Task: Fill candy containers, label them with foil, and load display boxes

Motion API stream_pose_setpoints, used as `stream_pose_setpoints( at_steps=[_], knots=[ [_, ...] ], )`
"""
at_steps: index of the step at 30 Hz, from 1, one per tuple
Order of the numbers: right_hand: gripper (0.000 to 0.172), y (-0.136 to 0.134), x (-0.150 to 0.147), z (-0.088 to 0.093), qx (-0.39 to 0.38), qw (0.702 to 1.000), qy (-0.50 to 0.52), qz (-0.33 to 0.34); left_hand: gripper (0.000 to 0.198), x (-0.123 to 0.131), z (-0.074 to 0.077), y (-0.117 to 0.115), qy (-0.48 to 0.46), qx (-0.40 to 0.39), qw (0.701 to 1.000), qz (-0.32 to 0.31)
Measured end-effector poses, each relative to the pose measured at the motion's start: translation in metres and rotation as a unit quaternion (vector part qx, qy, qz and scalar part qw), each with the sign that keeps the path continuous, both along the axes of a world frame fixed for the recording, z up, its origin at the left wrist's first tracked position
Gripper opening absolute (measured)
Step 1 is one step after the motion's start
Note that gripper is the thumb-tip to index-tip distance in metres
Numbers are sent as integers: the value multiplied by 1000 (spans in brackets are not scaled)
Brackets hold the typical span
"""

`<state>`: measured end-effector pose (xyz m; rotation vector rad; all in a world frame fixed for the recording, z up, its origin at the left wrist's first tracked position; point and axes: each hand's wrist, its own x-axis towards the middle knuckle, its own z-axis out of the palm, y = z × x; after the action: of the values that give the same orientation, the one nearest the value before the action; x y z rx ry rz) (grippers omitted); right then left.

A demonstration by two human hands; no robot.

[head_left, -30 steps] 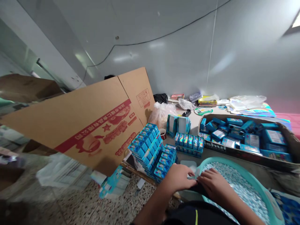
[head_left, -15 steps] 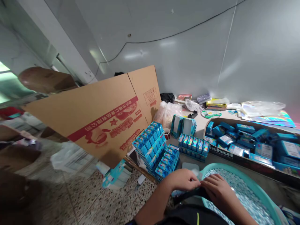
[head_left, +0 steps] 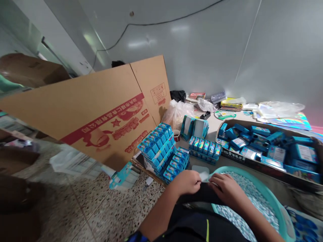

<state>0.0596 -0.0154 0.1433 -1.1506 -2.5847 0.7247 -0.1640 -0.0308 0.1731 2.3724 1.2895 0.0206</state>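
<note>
Fingers of left hand (head_left: 188, 182) and right hand (head_left: 224, 190) pinch small pale packet (head_left: 204, 176) at rim of teal basin (head_left: 259, 184)

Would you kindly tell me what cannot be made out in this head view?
Head view:
The pale piece held by the left hand: fingers cover most of it; whether the right hand grips it is unclear.
The basin: cut off by the lower right edge.
Print on the blue boxes: too small.

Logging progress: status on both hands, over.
Left hand, right hand both pinching a small pale packet. Held at teal basin rim. Stacked blue boxes close left, not touching.
</note>
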Motion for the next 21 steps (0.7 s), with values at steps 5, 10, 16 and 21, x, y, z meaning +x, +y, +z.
stream_pose_setpoints(
  at_steps=[5, 10, 16, 21],
  knots=[
    [35, 2, 0, 5, -66, 996, 58, 17, 15, -12, 9, -8, 38, 56, 998, 15],
    [37, -2, -14, -7, -71, 994, 79, 38, 16, -15, 9, -20, 64, 72, 995, 29],
    [38, -12, -23, -18, -3, 998, 39, 39, 21, -16, 4, -29, 35, 28, 997, 63],
    [36, -17, -30, -18, 30, 995, 55, 77, 22, -14, 1, -31, 26, 23, 999, 29]
  ],
)
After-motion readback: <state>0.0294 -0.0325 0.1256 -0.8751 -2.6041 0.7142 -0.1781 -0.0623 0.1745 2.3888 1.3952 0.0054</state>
